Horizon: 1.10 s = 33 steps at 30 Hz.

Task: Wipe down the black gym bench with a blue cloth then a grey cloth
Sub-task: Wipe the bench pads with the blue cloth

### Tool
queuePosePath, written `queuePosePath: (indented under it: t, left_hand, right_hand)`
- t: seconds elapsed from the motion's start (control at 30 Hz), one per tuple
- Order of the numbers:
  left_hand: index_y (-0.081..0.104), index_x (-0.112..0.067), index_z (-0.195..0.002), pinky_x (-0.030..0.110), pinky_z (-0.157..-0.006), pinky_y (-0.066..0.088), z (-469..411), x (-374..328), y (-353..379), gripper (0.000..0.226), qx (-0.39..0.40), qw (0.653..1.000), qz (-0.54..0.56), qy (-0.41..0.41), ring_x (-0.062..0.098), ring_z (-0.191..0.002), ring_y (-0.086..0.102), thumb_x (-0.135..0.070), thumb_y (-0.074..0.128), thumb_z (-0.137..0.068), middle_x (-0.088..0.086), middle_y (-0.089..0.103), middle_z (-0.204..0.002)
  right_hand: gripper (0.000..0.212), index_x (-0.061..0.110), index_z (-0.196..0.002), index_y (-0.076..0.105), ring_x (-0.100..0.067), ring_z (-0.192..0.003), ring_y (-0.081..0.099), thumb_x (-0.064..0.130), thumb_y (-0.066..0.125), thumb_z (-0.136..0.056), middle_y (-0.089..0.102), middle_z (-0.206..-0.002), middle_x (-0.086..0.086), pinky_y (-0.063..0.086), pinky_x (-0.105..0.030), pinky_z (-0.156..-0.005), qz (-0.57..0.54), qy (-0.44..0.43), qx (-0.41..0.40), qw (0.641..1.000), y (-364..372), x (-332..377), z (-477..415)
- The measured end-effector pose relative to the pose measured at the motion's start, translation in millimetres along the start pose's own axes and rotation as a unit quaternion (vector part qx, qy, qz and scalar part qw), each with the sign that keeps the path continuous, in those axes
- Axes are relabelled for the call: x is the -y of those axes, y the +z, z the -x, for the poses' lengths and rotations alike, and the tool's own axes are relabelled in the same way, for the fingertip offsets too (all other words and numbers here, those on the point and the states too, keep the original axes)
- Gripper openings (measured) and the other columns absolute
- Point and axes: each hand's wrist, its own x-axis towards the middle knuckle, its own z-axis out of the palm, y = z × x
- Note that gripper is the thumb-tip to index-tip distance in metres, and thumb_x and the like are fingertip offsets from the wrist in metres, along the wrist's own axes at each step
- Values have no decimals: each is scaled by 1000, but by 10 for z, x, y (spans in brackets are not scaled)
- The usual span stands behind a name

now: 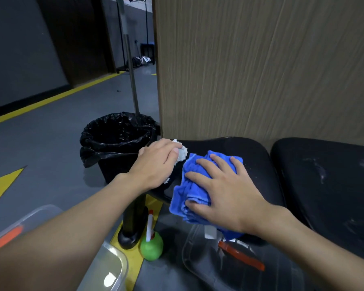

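Right hand (225, 192), fingers spread, presses blue cloth (180, 198) on the gym-bench worktop (250, 152); left hand (156, 162) clutches grey cloth (182, 153) beside a bag-lined bin (105, 153).

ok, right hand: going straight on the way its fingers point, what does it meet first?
Probably the grey cloth under the left hand. The right hand lies flat on the blue cloth, fingers aimed up-left across the black bench, with a narrow gap between the cloths.

No lettering is legible anywhere; the white label (210, 231) by the blue cloth (183, 196) is too blurred.
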Motion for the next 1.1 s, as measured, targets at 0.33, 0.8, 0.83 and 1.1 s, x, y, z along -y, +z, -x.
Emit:
queuePosePath:
  t: [0.33,0.8,0.83,1.1]
  left_hand:
    - [58,-30,-123,46,-102,34,-12,33,67,51,-51,999,0,15,12,-118,48,-43,18,-95,-12,54,-124]
    - [57,-34,-121,42,-103,29,6,17,59,46,-40,999,-7,4,11,-119,45,-43,20,-95,-14,52,-123]
    - [57,-34,-121,42,-103,29,7,11,60,47,-39,999,-6,2,12,-119,45,-43,19,-95,-14,52,-123]
    - [45,-37,-128,47,-105,30,12,-26,23,34,-19,1000,-16,-1,14,-123,44,-40,26,-99,-11,50,-131]
  right_hand:
    - [65,48,-138,43,-16,-148,14,72,28,-79,31,-155,10,7,-54,-118,-80,83,48,992,28,-439,-778]
    - [90,45,-136,45,-20,-148,15,91,14,-65,35,-151,9,5,-56,-117,-67,97,57,991,28,-623,-829]
    - [88,47,-136,44,-19,-149,14,91,14,-66,35,-151,10,4,-56,-117,-65,91,51,992,19,-589,-730]
    - [88,47,-147,26,-23,-152,-3,87,10,-70,12,-162,9,-3,-54,-119,-19,48,57,997,-155,-263,94]
